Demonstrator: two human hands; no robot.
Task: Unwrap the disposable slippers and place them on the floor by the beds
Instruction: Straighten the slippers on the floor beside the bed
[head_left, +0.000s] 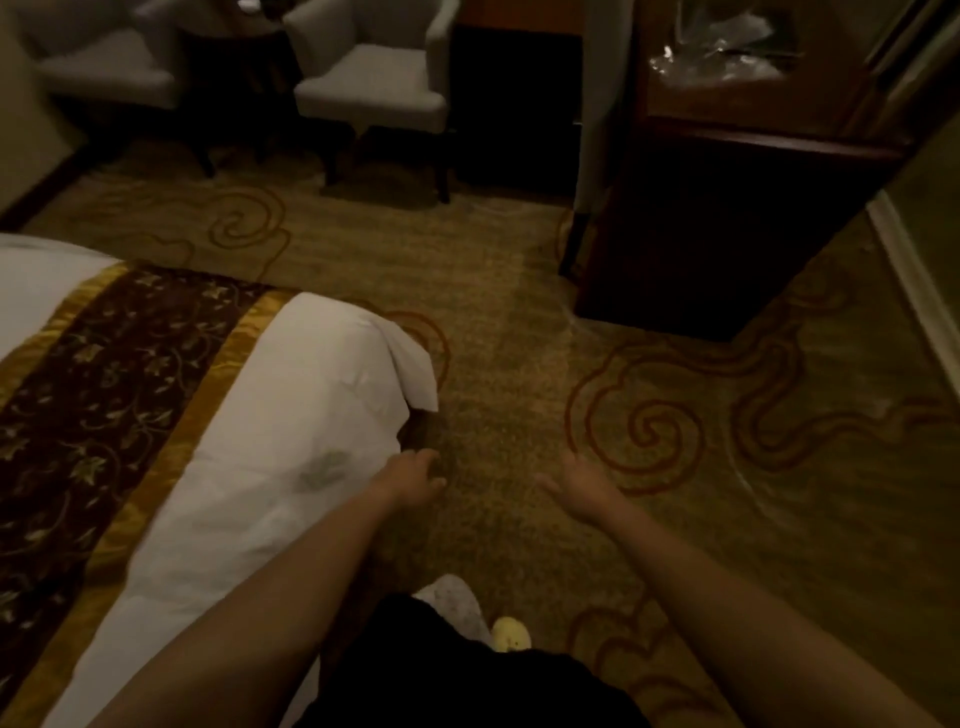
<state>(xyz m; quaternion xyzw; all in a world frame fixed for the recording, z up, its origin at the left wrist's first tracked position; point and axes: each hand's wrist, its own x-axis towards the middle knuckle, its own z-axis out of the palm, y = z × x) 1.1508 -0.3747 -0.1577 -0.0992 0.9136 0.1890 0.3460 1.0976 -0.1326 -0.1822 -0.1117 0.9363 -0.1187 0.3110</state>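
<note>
- My left hand (413, 480) and my right hand (584, 488) both reach forward and down over the carpet (493, 338). The fingers of each are loose and spread, and neither hand holds anything.
- No wrapped slippers are visible anywhere in this view, so I cannot say where they are. Crumpled clear plastic (722, 54) lies on top of the dark wooden cabinet (727, 208) at the upper right; it may be wrapping, but I cannot tell if anything is inside.
- A pale shape (457, 605) sits low between my arms, just above my dark clothing, with something yellow (511, 634) beside it. It may be my own footwear; the picture is too dim and blurred to be sure.
- What could go wrong: with both hands free and no slippers in sight, I judge I may still need to fetch them. In this dim light a small clear packet could be missed.
- The bed (291, 415), white with a gold and brown runner (104, 384), fills the left. Its sheet corner (415, 364) hangs loose toward the floor and could cover slippers set too close.
- 2 pale armchairs (374, 88) stand at the far wall, well apart from my hands. The carpet between bed and cabinet is open.
</note>
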